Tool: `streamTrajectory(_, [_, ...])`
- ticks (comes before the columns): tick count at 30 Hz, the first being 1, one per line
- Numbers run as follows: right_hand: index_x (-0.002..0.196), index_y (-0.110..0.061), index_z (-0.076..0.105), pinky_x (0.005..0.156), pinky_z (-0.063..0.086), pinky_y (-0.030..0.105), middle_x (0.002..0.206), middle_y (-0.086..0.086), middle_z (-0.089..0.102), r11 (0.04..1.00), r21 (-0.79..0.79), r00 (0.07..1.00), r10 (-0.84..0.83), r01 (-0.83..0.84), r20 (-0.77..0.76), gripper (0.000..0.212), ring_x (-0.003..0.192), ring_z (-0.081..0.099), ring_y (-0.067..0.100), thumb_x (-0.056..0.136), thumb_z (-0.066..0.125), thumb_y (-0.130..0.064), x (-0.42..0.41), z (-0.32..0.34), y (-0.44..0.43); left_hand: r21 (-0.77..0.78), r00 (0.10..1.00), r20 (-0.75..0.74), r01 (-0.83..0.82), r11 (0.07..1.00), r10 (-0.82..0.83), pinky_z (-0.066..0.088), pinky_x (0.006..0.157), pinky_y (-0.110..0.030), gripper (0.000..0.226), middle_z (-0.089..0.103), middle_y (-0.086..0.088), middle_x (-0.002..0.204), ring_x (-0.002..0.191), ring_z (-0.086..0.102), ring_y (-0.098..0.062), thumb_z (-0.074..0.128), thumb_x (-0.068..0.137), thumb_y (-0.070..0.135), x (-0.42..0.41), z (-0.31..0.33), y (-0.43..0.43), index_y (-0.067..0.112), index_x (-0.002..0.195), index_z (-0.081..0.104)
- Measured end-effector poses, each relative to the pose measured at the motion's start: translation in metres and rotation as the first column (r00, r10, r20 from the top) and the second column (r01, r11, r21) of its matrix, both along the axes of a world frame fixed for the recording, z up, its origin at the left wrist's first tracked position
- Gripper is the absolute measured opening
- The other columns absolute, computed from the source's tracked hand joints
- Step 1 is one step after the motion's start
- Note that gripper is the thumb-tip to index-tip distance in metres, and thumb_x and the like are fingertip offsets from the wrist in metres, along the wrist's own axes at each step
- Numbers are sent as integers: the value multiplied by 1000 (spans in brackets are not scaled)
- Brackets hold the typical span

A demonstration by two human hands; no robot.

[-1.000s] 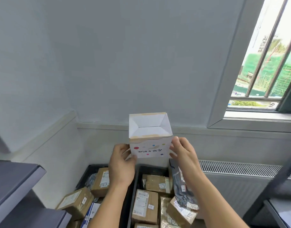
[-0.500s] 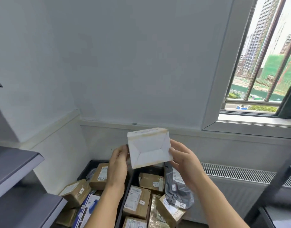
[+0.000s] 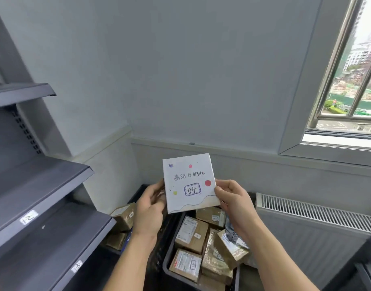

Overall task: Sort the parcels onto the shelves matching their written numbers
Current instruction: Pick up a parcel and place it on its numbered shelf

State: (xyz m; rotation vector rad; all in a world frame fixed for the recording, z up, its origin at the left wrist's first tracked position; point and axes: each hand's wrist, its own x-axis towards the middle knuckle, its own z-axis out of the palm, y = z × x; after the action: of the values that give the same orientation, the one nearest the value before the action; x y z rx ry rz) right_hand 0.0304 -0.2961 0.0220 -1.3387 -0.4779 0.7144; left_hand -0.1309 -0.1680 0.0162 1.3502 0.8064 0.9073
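Note:
I hold a white box parcel (image 3: 188,181) in front of me with both hands. Its face toward me shows coloured dots, handwriting and the number 04 in a drawn frame. My left hand (image 3: 150,208) grips its left edge and my right hand (image 3: 233,199) pinches its right lower corner. Grey metal shelves (image 3: 39,185) stand at the left; white labels on their front edges read 12 (image 3: 28,216) and another number (image 3: 76,266) too small to read.
Below my hands a dark bin (image 3: 170,271) holds several brown cardboard parcels (image 3: 191,234) and a grey bag. More brown boxes (image 3: 123,215) lie in a second bin to its left. A white radiator (image 3: 314,215) runs along the wall at right under a barred window (image 3: 348,85).
I have turned the white box over, so the face with 04 looks at me instead of the flap side. My view has swung left, bringing more of the shelves into sight.

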Motion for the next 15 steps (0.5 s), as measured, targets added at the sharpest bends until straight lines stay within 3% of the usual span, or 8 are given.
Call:
streamTrajectory(5, [117, -12, 64, 86, 57, 43, 105, 2, 77, 999, 0, 997, 40, -40, 64, 20, 97, 72, 24, 102, 53, -5, -28, 2, -2, 73, 997, -59, -34, 997, 38, 56, 94, -47, 40, 73, 13, 112, 111, 66, -13, 56, 99, 7, -30, 0, -5, 40, 116, 68])
streamTrajectory(9, [116, -16, 63, 72, 56, 23, 108, -2, 76, 998, -2, 990, 63, -63, 123, 21, 94, 73, 14, 102, 52, -5, -64, 7, 1, 74, 997, -37, -65, 995, 68, 54, 94, -39, 28, 74, 13, 109, 108, 68, -9, 50, 104, 19, -66, 6, -15, 35, 121, 65])
streamTrajectory(12, [116, -18, 63, 82, 58, 30, 112, -3, 75, 995, -16, 983, 104, -103, 154, 21, 99, 72, 12, 102, 52, -6, -99, 9, 6, 99, 997, -11, -68, 993, 70, 52, 94, -33, 29, 72, 16, 113, 110, 66, -4, 56, 101, 19, -103, 7, -27, 30, 128, 60])
streamTrajectory(15, [113, -28, 64, 93, 56, 40, 110, -12, 74, 989, -71, 958, 144, -130, 248, 24, 102, 69, 8, 102, 53, -10, -137, 6, 11, 119, 991, -64, -107, 987, 115, 53, 92, -27, 49, 70, 20, 117, 113, 63, 0, 64, 93, 3, -143, -3, -35, 41, 123, 55])
